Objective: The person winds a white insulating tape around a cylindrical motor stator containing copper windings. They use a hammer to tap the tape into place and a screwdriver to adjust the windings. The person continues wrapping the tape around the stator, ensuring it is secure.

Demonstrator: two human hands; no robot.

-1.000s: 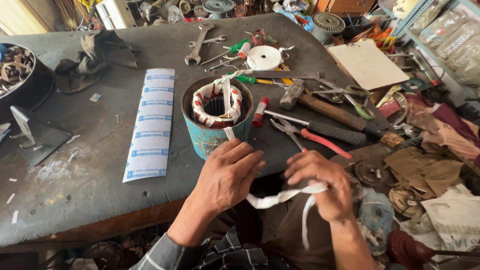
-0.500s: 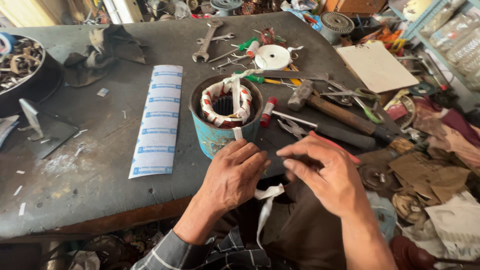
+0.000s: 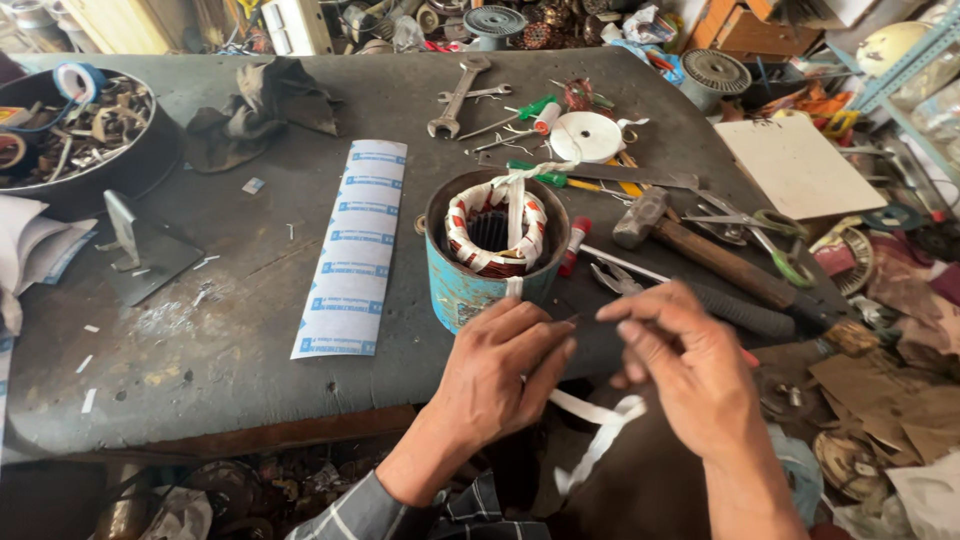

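Observation:
A blue motor stator point(image 3: 492, 245) with white-wrapped copper windings stands on the dark worktable point(image 3: 250, 330). A white cloth tape point(image 3: 515, 215) runs over its top and down its front side. My left hand point(image 3: 500, 375) and my right hand point(image 3: 685, 365) meet just in front of the stator, fingertips almost touching, both pinching the tape. The loose end of the tape point(image 3: 595, 440) hangs in a loop below my hands, over the table's front edge.
A long strip of printed insulation paper point(image 3: 350, 250) lies left of the stator. A hammer point(image 3: 700, 250), pliers point(image 3: 620, 278), scissors point(image 3: 760, 222), wrenches point(image 3: 455, 98) and a tape roll point(image 3: 587, 136) lie right and behind. A black bowl of scrap point(image 3: 70, 130) sits far left.
My hands rose from below the table edge to just in front of the stator and drew close together. The tape loop shifted up with them.

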